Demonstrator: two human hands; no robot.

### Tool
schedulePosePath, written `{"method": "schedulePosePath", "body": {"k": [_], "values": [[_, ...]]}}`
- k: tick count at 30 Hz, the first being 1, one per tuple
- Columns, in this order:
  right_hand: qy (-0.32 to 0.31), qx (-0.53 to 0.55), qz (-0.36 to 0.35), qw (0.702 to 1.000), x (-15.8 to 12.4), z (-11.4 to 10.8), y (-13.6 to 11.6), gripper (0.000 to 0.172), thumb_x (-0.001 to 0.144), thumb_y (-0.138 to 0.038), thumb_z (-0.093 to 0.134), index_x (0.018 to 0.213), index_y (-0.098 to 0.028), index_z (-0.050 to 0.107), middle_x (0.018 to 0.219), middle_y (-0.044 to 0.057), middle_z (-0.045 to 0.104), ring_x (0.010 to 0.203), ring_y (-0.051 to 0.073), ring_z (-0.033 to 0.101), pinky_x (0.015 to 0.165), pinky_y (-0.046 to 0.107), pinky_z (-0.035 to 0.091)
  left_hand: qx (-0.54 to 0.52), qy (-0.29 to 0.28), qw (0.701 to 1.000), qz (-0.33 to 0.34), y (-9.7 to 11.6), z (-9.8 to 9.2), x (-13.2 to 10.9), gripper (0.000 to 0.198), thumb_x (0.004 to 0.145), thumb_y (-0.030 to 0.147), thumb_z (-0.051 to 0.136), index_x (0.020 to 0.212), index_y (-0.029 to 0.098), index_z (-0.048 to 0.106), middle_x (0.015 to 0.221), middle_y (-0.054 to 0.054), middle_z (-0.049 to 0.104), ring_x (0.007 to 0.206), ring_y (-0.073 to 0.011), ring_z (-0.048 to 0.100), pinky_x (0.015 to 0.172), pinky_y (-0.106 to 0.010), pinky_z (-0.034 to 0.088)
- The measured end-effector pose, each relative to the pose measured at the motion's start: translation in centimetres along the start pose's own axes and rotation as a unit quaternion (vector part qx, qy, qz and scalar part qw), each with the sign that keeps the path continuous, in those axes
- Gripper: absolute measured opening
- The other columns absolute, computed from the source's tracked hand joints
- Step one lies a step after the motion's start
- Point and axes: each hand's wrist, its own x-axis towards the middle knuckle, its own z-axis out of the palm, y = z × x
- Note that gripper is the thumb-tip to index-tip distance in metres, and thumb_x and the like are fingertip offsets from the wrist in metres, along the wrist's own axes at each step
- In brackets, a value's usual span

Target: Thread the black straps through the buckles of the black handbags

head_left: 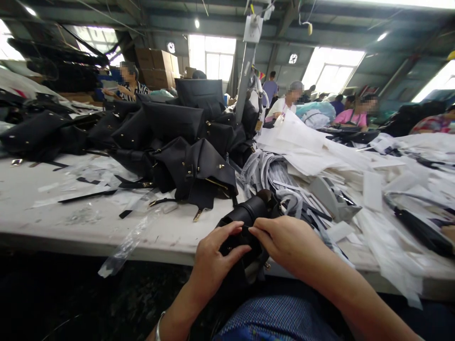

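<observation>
A black leather handbag [245, 211] leans over the table's front edge, close to my body. My left hand [215, 253] grips it from the left, fingertips on a dark strip or edge and thumb lower down. From the right, my right hand [289, 239] pinches the same spot, with its thumb and forefinger almost touching the left fingertips. The exact part between my fingers is too dark to make out. Just beyond lies another black handbag [209, 166] with gold studs, its zip opening facing me.
Behind it rises a pile of black bags [170, 121]. Wrapped grey straps [263, 168] and white sheets [302, 137] cover the right side. A clear plastic sleeve [124, 248] hangs over the front edge of the white table [24, 199]. Several people sit farther back.
</observation>
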Motion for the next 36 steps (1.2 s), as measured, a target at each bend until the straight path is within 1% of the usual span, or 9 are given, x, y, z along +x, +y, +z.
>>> {"method": "schedulePosePath", "body": {"k": [4,12,15,18,21,27,32,34,36], "values": [[-0.050,0.069,-0.035,0.996,0.2,-0.4,0.4,0.036,0.097,-0.035,0.046,0.072,-0.022,0.067,0.067,0.002,0.069,0.058,0.016,0.060,0.054,0.029,0.025,-0.029,-0.030,0.999,0.005,0.0,-0.5,-0.1,0.054,0.075,0.026,0.082,0.126,0.028,0.063,0.113,-0.002,0.074,0.098,-0.0203,0.071,0.093,-0.035,0.057],[-0.163,0.217,-0.075,0.960,2.1,-1.2,1.9,0.040,0.092,-0.039,0.051,0.062,-0.017,0.064,0.056,-0.002,0.056,0.051,0.011,0.044,0.048,0.025,0.027,-0.054,-0.002,0.998,0.025,-0.6,-0.4,-0.5,0.054,0.071,0.025,0.085,0.121,0.027,0.066,0.101,0.000,0.077,0.093,-0.0193,0.073,0.092,-0.032,0.057],[-0.180,0.238,-0.092,0.950,3.1,-0.9,1.9,0.039,0.092,-0.038,0.050,0.062,-0.017,0.063,0.054,-0.004,0.052,0.050,0.010,0.043,0.047,0.024,0.027,-0.062,0.004,0.998,0.022,-0.5,-0.1,-0.5,0.047,0.071,0.025,0.086,0.114,0.027,0.069,0.100,0.000,0.078,0.093,-0.0193,0.073,0.091,-0.031,0.057],[-0.170,0.208,-0.108,0.957,3.5,-0.3,1.6,0.039,0.093,-0.037,0.049,0.062,-0.017,0.063,0.053,-0.004,0.051,0.049,0.010,0.042,0.048,0.024,0.026,-0.066,0.002,0.998,0.011,-0.4,0.3,-0.4,0.040,0.070,0.026,0.086,0.107,0.025,0.072,0.098,0.000,0.078,0.091,-0.0199,0.073,0.088,-0.031,0.058],[-0.150,0.179,-0.110,0.966,3.0,-0.3,1.4,0.041,0.095,-0.040,0.048,0.065,-0.018,0.065,0.057,-0.002,0.056,0.052,0.010,0.046,0.050,0.024,0.027,-0.078,0.015,0.997,-0.009,-0.7,0.4,-0.4,0.041,0.071,0.027,0.085,0.110,0.025,0.071,0.099,-0.001,0.078,0.092,-0.0205,0.073,0.089,-0.032,0.058],[-0.051,0.052,-0.039,0.997,1.3,-1.8,1.5,0.035,0.096,-0.046,0.053,0.076,-0.022,0.069,0.065,0.001,0.066,0.059,0.015,0.057,0.054,0.027,0.024,-0.078,0.033,0.996,-0.021,-1.0,0.1,-0.1,0.047,0.076,0.030,0.082,0.119,0.028,0.066,0.104,0.000,0.076,0.098,-0.0208,0.071,0.096,-0.035,0.055],[-0.049,0.047,-0.084,0.994,1.7,-1.0,0.6,0.030,0.098,-0.040,0.052,0.081,-0.023,0.071,0.075,0.002,0.072,0.071,0.017,0.065,0.058,0.027,0.029,-0.099,0.026,0.994,-0.023,-0.7,0.5,-0.2,0.040,0.075,0.027,0.083,0.112,0.027,0.069,0.103,0.000,0.076,0.098,-0.0201,0.071,0.093,-0.032,0.056],[-0.026,0.057,-0.091,0.994,1.4,-0.8,0.2,0.024,0.095,-0.042,0.058,0.088,-0.024,0.072,0.083,0.003,0.074,0.079,0.020,0.067,0.065,0.028,0.035,-0.094,0.032,0.995,-0.028,-0.6,0.3,-0.4,0.037,0.076,0.027,0.081,0.111,0.026,0.070,0.105,-0.001,0.076,0.101,-0.0210,0.070,0.094,-0.033,0.055],[0.012,0.057,-0.101,0.993,0.9,-0.8,0.0,0.023,0.087,-0.044,0.068,0.099,-0.024,0.071,0.094,0.004,0.074,0.091,0.023,0.066,0.080,0.032,0.040,-0.096,0.032,0.994,-0.037,-0.6,-0.2,-0.5,0.036,0.078,0.028,0.080,0.112,0.026,0.070,0.109,-0.002,0.075,0.104,-0.0215,0.069,0.097,-0.035,0.054]]}}
